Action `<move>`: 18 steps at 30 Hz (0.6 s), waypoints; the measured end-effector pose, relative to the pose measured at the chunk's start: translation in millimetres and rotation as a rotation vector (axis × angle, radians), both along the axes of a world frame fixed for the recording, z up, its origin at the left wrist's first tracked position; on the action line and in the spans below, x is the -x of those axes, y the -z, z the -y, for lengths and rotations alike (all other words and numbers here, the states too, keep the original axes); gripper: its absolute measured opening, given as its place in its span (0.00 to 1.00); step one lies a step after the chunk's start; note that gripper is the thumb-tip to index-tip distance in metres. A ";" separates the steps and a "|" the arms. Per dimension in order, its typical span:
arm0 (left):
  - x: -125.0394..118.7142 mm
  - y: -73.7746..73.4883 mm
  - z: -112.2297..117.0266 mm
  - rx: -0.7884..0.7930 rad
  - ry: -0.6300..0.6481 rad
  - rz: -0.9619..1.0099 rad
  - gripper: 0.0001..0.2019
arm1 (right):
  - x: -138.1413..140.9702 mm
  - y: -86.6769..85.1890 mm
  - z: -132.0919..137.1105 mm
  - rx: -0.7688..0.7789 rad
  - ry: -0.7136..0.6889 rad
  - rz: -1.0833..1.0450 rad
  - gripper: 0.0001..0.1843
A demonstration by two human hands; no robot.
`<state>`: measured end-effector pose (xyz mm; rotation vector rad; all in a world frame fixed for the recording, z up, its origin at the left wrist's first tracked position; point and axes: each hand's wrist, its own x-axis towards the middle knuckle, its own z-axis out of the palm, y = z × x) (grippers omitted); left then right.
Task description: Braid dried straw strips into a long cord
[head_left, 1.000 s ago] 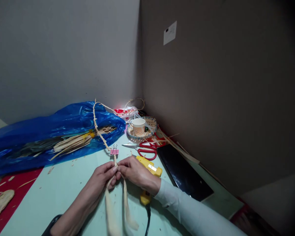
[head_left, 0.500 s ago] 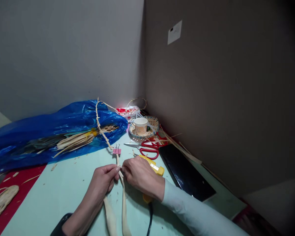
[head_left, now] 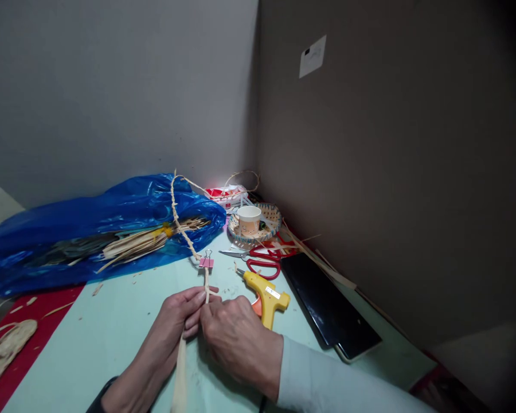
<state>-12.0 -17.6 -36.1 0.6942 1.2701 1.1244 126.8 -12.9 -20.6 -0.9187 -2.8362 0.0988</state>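
Observation:
A thin braided cord of pale plant fibre point(head_left: 175, 212) runs down to a pink binder clip point(head_left: 206, 263). Just below the clip, my left hand point(head_left: 178, 318) pinches the braid between thumb and fingers. My right hand point(head_left: 241, 338) is closed close beside it, its fingertips on the strands under the braid's end; the strand inside that grip is mostly hidden. A loose flat fibre strip point(head_left: 179, 378) hangs from beneath my left hand toward the table's front. Right of the hands lies a yellow glue gun point(head_left: 269, 295), partly behind my right hand.
Red-handled scissors point(head_left: 264, 267) lie behind the glue gun, near a paper cup point(head_left: 249, 218) in a woven basket point(head_left: 276, 221). A black tablet-like slab point(head_left: 327, 304) is at right. At left are a blue plastic bag point(head_left: 81, 215) with fibre bundles and a woven piece point(head_left: 8, 355).
My right hand has moved down and left, uncovering more of the glue gun. My left hand stays at the braid, its fingers now extending past it. The view has shifted slightly.

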 end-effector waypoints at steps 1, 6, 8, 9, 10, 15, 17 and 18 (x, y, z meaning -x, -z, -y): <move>0.4 -0.3 0.4 -0.003 0.005 0.009 0.20 | 0.0 0.5 -1.0 -0.002 -0.017 0.007 0.07; 4.9 3.3 -0.9 -0.009 0.024 0.027 0.18 | -11.3 -9.4 -19.6 0.076 0.141 -0.246 0.16; 6.2 4.2 -1.5 -0.018 0.044 0.052 0.17 | -15.6 -13.5 -29.2 0.148 0.278 -0.373 0.15; 6.3 4.0 -1.6 -0.024 0.056 0.064 0.17 | -16.3 -14.1 -33.4 0.213 0.305 -0.415 0.14; 6.1 3.5 -1.5 -0.030 0.066 0.074 0.17 | -16.0 -13.8 -36.8 0.301 0.296 -0.441 0.13; 2.0 0.1 0.5 -0.059 0.069 0.073 0.19 | -4.9 -4.5 -43.5 0.635 0.171 -0.488 0.16; 0.2 -0.1 1.9 -0.096 0.063 0.056 0.20 | -1.7 -1.1 -44.3 0.647 0.193 -0.519 0.14; -0.5 0.3 2.5 -0.118 0.060 0.044 0.21 | -1.0 0.5 -45.1 0.653 0.195 -0.530 0.13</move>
